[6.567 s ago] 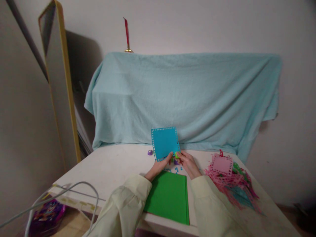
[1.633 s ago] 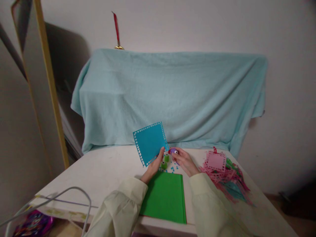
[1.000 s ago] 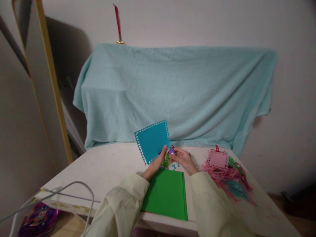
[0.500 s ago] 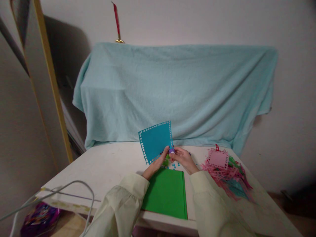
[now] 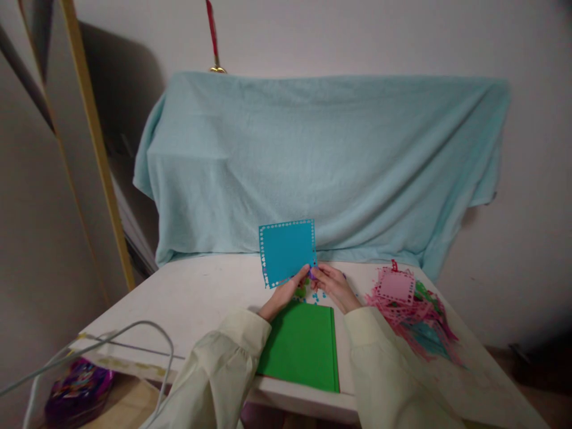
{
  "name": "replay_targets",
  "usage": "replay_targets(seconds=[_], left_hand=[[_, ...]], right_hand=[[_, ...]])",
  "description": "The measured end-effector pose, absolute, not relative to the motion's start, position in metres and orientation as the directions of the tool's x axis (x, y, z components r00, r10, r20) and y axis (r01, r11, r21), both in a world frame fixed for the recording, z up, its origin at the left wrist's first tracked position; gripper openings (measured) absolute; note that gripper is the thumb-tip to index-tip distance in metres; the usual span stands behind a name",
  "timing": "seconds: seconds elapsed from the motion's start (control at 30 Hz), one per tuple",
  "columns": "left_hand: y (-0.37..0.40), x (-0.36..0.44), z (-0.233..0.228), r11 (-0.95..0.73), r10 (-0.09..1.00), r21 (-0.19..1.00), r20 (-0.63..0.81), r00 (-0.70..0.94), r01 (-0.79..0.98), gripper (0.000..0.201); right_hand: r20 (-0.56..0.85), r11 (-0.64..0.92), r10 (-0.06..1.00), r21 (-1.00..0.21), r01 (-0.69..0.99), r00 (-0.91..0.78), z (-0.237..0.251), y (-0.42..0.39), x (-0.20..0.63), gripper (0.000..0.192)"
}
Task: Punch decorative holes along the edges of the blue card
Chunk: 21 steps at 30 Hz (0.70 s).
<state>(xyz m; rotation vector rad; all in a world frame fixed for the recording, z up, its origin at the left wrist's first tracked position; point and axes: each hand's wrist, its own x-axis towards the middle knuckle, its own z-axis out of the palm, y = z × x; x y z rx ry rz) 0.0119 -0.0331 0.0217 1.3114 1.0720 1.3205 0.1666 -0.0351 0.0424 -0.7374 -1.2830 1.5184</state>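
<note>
A square of blue paper (image 5: pixel 288 250) with small shapes punched along its edges stands tilted up above the table. My left hand (image 5: pixel 290 291) is closed on its lower right corner, thumb on the front. At that same corner my right hand (image 5: pixel 331 284) is closed around a small purple craft punch (image 5: pixel 311 273), mostly hidden by the fingers. Under the hands lie small blue paper cut-outs (image 5: pixel 316 297) and a bright green piece (image 5: pixel 301 291) whose kind I cannot make out. Nearer to me a green book or folder (image 5: pixel 301 345) lies flat.
At right on the white table (image 5: pixel 179 304) is a heap of pink, red, green and blue paper strips (image 5: pixel 415 319) with a punched pink square (image 5: pixel 397 287) on top. A light-blue cloth (image 5: pixel 313 161) hangs behind. A grey cable (image 5: pixel 147 323) loops at front left, near a purple packet (image 5: pixel 80 390).
The blue paper has turned slightly clockwise and shifted right, so its top edge is nearly level. Fingers now cover more of the purple punch.
</note>
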Motion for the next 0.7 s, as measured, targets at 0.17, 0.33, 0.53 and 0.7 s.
replay_targets(seconds=[0.17, 0.33, 0.53, 0.7], left_hand=[[-0.0266, 0.0159, 0.0144, -0.178, 0.971, 0.977, 0.194, 0.138, -0.121, 0.049], [-0.0245, 0.0191, 0.0129, -0.118, 0.971, 0.976, 0.152, 0.185, -0.181, 0.049], [-0.0276, 0.0201, 0.018, -0.134, 0.946, 0.963, 0.195, 0.261, -0.234, 0.049], [-0.0308, 0.0208, 0.0219, -0.122, 0.952, 0.962, 0.183, 0.244, -0.245, 0.046]], right_hand=[[0.125, 0.007, 0.93, -0.946, -0.325, -0.346, 0.042, -0.0376, 0.1672, 0.03], [0.107, -0.012, 0.933, -0.946, -0.325, -0.345, 0.0417, -0.0381, 0.1672, 0.032], [0.097, -0.029, 0.927, -0.945, -0.325, -0.363, 0.0443, -0.0391, 0.167, 0.034], [0.112, -0.008, 0.934, -0.942, -0.335, -0.34, 0.0418, -0.0383, 0.1648, 0.033]])
